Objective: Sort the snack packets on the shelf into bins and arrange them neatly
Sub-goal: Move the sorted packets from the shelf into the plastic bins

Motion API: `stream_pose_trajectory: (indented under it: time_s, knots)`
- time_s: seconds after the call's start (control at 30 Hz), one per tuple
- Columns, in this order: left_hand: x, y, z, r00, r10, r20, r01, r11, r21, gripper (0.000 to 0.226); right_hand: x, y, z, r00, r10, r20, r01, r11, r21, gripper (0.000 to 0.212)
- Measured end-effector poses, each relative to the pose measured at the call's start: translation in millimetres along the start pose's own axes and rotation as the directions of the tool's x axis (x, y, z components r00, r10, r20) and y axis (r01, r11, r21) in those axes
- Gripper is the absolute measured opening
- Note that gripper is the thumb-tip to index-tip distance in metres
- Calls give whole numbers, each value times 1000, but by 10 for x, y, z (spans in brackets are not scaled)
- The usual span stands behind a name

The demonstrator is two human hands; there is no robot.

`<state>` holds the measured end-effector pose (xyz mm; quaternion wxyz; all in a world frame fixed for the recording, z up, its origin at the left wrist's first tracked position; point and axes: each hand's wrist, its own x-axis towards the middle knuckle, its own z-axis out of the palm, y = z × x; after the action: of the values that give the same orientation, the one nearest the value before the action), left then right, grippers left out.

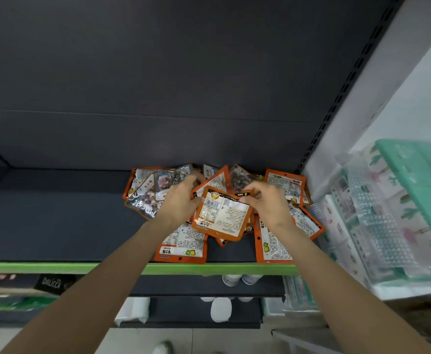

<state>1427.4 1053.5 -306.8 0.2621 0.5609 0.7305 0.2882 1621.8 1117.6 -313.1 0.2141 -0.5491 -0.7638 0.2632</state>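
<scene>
Packet (222, 213), orange-edged, back up, was held over the heap (235, 200) on the shelf (56, 221); our left hand (181, 200) and right hand (268, 203) pinched its top corners. We saw no bins; sorting looked barely begun, the other packets lying jumbled.

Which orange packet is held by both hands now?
The back-side-up packet atop the pile's middle: left hand and right hand pinch its top corners; others lie untouched.
</scene>
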Motion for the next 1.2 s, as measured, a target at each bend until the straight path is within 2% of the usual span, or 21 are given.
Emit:
stream_pose_trajectory:
  time_s: [0.13, 0.2, 0.3, 0.4, 0.57, 0.67, 0.93, 1.03, 1.2]
  knots:
    - [-111, -104, -220, 997, -23, -69, 20, 999, -45, 5, -51, -220, -22, 995, -91, -39, 91, 996, -14, 11]
    - [-202, -143, -388, 990, -62, -129, 51, 995, -89, 7, -74, -353, -3, 982, -184, -31, 183, 982, -39, 12]
    - [-364, -216, -654, 956, -62, -286, 77, 996, 40, 15, -84, -599, 104, 955, -297, -8, 295, 950, -100, 16]
    - [-548, -357, -906, 907, -3, -420, 92, 977, 191, 16, -86, -893, 271, 934, -357, 15, 357, 930, -88, 17]
    - [-912, -721, -1434, 835, 69, -546, 94, 960, 265, 5, -154, -1518, 636, 863, -504, 38, 505, 859, -87, 13]
    - [-1166, -1013, -1819, 810, 54, -584, 107, 965, 238, 6, -233, -2007, 867, 822, -566, 59, 569, 819, -72, 12]
    - [-1914, -2063, -3008, 811, -50, -583, 194, 963, 187, 9, -619, -3545, 1792, 737, -666, 118, 674, 738, -41, 10]
    - [-2177, -2492, -3496, 811, -71, -581, 198, 967, 159, 8, -834, -4113, 2224, 756, -646, 103, 650, 760, 0, 9]
    - [-2449, -3152, -4134, 726, -139, -674, 219, 975, 35, 8, -1046, -4935, 2893, 770, -630, 102, 623, 777, 91, 9]
